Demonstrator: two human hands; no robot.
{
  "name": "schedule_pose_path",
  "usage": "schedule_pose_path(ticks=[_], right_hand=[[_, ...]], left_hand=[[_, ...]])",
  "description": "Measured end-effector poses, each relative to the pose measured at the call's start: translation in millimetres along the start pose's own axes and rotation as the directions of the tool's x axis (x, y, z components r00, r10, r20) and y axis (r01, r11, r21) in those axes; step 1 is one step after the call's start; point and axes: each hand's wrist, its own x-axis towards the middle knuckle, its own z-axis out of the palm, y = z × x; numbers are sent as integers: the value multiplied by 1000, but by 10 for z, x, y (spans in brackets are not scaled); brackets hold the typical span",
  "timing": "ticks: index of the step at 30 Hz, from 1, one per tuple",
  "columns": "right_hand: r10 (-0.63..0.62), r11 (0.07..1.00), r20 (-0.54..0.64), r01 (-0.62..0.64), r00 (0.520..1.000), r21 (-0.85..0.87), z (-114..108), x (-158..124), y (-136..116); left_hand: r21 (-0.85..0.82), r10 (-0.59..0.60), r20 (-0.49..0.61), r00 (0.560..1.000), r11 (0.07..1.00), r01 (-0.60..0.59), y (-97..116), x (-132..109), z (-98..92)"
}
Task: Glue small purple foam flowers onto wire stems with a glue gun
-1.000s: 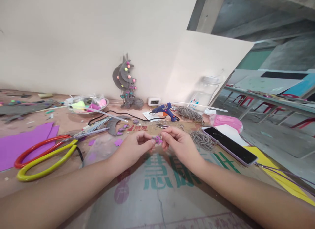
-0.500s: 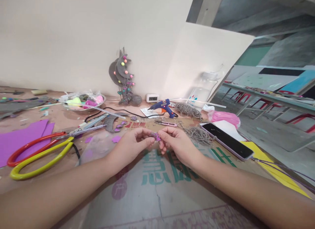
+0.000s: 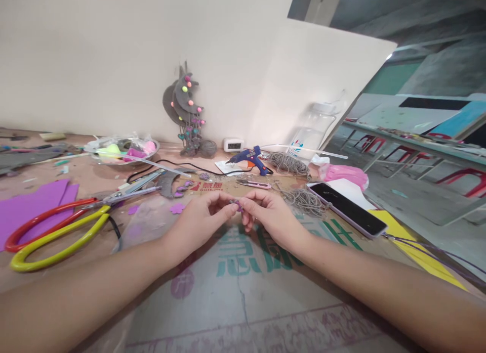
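Observation:
Both my hands meet over the middle of the cardboard sheet (image 3: 243, 292). My left hand (image 3: 201, 219) and my right hand (image 3: 266, 214) pinch a small purple foam flower piece (image 3: 235, 204) between their fingertips; most of it is hidden by the fingers. A loose purple flower cutout (image 3: 176, 208) lies just left of my left hand. A small pink snipper (image 3: 253, 184) lies just beyond my hands.
Large red-and-yellow scissors (image 3: 56, 229) and purple foam sheets (image 3: 26, 204) lie at left. A blue glue gun (image 3: 248, 158), grey yarn (image 3: 304, 199), a phone (image 3: 347, 207), a clear jar (image 3: 309, 135) and a grey moon decoration (image 3: 186, 115) stand behind.
My hands have closed more tightly around the purple piece, so less of it shows. The view has shifted slightly; nothing on the table moved.

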Motion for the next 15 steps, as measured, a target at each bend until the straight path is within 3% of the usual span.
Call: schedule_pose_path(ticks=[15], right_hand=[[-176,983,4,176,984,-61,-21,-46,17]], left_hand=[[-52,-10,-6,1000,999,10,-5,6,4]])
